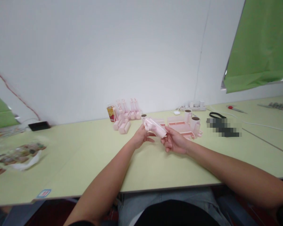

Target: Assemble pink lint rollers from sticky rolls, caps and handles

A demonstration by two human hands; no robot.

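Both my hands hold one pale pink plastic part [155, 127], a short tube-like piece, a little above the light green table [85, 157]. My left hand [141, 136] grips its left end with curled fingers. My right hand [174, 141] pinches its right end from below. Just behind the hands lie pink moulded trays with upright pink cylinders [188, 124]. Further left stands a group of similar pink parts [124, 117].
A small red and yellow carton [111, 113] stands by the wall. A plastic bag with printed packets [19, 155] lies at far left, a black box [39, 126] behind it. A white power strip [194, 107], black strap [217, 115] and red-handled tool [235, 109] lie at right.
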